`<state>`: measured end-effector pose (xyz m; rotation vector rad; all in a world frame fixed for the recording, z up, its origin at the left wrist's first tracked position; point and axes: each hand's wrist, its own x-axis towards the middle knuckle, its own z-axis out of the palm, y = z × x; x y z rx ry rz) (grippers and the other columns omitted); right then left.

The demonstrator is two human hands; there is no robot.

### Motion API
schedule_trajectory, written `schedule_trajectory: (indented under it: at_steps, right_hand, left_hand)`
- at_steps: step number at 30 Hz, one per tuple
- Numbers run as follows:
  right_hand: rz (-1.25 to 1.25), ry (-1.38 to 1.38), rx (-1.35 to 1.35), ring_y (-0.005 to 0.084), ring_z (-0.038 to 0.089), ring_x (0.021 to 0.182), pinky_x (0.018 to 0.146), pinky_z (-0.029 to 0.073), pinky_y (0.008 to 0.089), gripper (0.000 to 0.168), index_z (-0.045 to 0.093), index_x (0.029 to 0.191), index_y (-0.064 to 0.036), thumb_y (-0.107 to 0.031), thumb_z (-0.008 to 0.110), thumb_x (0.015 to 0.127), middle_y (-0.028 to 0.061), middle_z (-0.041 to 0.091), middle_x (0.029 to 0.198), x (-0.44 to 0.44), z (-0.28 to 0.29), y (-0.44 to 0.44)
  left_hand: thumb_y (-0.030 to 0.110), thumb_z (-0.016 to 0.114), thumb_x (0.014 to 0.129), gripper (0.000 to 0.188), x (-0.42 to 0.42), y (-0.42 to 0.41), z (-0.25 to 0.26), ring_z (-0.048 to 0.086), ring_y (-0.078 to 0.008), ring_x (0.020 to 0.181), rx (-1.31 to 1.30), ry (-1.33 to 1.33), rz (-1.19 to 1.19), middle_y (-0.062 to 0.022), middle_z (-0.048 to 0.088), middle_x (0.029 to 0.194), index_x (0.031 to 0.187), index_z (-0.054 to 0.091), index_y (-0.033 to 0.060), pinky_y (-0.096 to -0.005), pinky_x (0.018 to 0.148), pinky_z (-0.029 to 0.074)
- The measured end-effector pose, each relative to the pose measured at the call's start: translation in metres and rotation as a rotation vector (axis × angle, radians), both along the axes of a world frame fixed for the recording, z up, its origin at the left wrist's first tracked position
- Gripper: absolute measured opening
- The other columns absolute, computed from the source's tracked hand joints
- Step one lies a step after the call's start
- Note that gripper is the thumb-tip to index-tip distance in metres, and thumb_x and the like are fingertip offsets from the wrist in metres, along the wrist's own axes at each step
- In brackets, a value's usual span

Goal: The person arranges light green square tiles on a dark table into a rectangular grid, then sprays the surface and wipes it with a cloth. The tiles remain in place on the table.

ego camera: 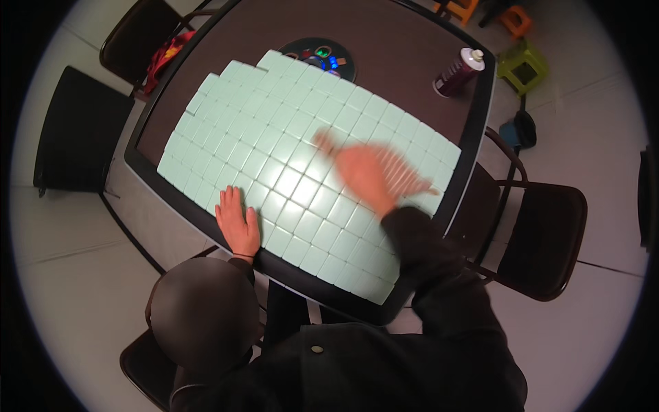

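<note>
Pale green mahjong tiles (293,118), backs up and packed edge to edge, cover much of the near half of the mahjong table (381,36). My left hand (238,224) lies flat on the near left border of the tiles, its thumb apart from the fingers and a thin dark band at the wrist. Blurred by motion, my right hand (368,172) is over the right part of the tiles with thumb and fingers spread; I see nothing held in it. Whether it touches the tiles cannot be told. Light glares off the middle tiles.
Beyond the tiles is a round centre console (346,56) with lit lamps. A dark red spray can (453,74) with a white top stands at the far right. Chairs (543,239) surround the table; one holds a red cloth (165,59). A green stool (522,67) stands off the right corner.
</note>
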<state>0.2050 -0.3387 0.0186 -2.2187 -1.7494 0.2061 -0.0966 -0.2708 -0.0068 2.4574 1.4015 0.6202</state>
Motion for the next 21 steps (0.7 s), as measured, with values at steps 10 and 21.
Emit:
schedule_trajectory:
  at_steps: [10,21]
  right_hand:
    - [0.205,0.596,0.275,0.0367,0.057,0.109,0.096,0.045,0.0415,0.035,0.062,0.123,-0.011,-0.020,0.043,0.095,0.0158,0.061,0.123,0.098,0.067,-0.058]
    - [0.220,0.168,-0.012,0.0268,0.058,0.074,0.068,0.050,0.0395,0.012,0.061,0.079,-0.003,-0.015,0.057,0.080,0.0114,0.058,0.075,-0.098,0.042,-0.199]
  left_hand:
    - [0.030,0.041,0.097,0.054,-0.003,0.001,-0.008,0.029,-0.0372,0.140,0.040,-0.020,-0.001,-0.0192,0.038,0.147,0.143,0.038,0.0017,-0.0532,0.114,0.015]
    - [0.027,0.040,0.097,0.052,-0.004,0.001,-0.005,0.027,-0.0363,0.141,0.021,0.011,-0.003,-0.0184,0.037,0.148,0.142,0.038,0.0009,-0.0537,0.114,0.014]
